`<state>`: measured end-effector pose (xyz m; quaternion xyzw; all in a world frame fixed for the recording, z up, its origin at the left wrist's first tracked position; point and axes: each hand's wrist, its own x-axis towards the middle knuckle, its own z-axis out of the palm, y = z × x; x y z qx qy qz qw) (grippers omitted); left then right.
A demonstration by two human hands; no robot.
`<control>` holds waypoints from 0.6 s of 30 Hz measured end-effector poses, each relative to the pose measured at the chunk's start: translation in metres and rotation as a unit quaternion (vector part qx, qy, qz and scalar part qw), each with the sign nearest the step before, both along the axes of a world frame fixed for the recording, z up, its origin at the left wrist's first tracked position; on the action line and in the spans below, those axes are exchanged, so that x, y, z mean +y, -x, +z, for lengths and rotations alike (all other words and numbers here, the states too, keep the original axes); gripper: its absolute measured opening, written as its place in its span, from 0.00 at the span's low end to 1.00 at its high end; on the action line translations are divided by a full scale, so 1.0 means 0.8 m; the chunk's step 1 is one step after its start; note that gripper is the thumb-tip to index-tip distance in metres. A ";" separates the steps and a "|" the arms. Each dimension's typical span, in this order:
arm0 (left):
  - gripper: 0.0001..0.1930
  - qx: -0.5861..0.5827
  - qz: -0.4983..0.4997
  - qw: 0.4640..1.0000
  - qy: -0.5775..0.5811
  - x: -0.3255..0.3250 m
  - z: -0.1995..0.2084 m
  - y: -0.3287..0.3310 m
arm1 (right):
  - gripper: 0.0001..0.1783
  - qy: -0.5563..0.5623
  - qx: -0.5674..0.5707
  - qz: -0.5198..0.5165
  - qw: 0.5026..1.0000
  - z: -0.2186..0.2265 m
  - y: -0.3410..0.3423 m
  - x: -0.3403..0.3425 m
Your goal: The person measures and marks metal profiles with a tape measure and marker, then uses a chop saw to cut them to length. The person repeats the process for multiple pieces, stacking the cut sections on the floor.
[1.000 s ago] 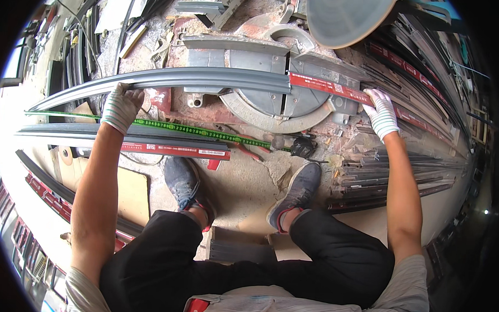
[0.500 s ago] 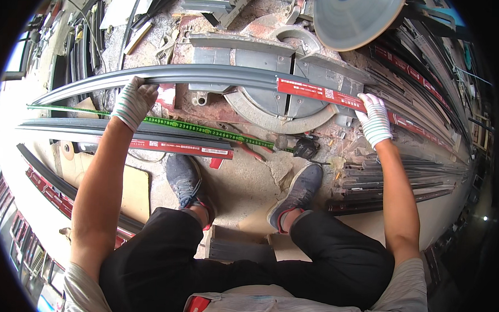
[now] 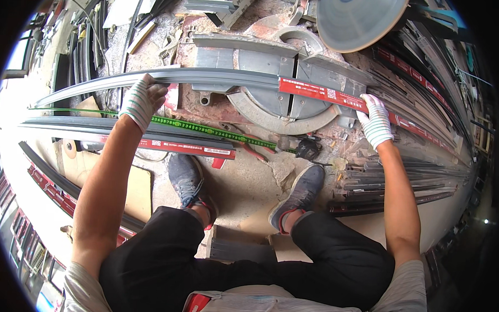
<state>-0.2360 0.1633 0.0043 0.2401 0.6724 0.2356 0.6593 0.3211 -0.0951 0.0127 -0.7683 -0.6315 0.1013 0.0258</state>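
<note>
A long grey metal profile [image 3: 225,77], its right part covered in red printed film, lies across the bed of a miter saw [image 3: 262,101]. My left hand [image 3: 141,101], in a white striped glove, is closed on the profile left of the saw, fingertips partly hidden. My right hand [image 3: 375,119], gloved likewise, has its fingers wrapped round the red-filmed part right of the saw. Nearer me, a green tape measure blade [image 3: 212,131] stretches leftward from its black case [image 3: 307,148], passing beneath my left wrist. More profiles [image 3: 189,147] lie just below the tape.
A large round saw blade [image 3: 359,22] is raised at the upper right. Bundles of profiles [image 3: 397,175] lie to the right. Red-handled pliers [image 3: 255,150] rest beside the tape. My shoes [image 3: 185,178] stand on the floor before the saw, near a cardboard sheet [image 3: 138,193].
My left hand has slid slightly right along the profile, and its fingers have shifted on it. My right hand keeps its place on the red film. The whole view has shifted a little.
</note>
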 end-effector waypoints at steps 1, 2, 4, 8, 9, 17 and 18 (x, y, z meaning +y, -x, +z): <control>0.13 0.005 -0.011 1.000 0.006 -0.002 0.004 -0.003 | 0.29 0.001 0.001 0.000 1.000 0.000 0.000 0.001; 0.13 0.010 -0.022 1.000 0.012 -0.003 0.007 -0.006 | 0.29 0.002 0.003 0.001 1.000 0.000 0.000 0.001; 0.15 0.026 -0.024 0.999 0.010 -0.008 0.004 -0.010 | 0.29 0.007 0.017 -0.002 1.000 0.002 -0.001 0.001; 0.16 0.032 -0.019 0.999 0.012 -0.011 -0.002 -0.014 | 0.28 -0.008 0.028 -0.001 1.000 0.005 -0.006 0.002; 0.15 0.034 -0.015 0.999 0.012 -0.010 -0.004 -0.014 | 0.29 -0.014 0.037 -0.003 0.999 0.005 -0.008 0.003; 0.16 0.021 -0.013 1.000 0.016 -0.014 -0.005 -0.022 | 0.29 0.023 0.034 0.003 0.999 0.011 0.006 0.010; 0.16 0.022 -0.010 1.000 0.013 -0.018 -0.004 -0.027 | 0.29 0.027 0.032 0.004 0.999 0.011 0.006 0.009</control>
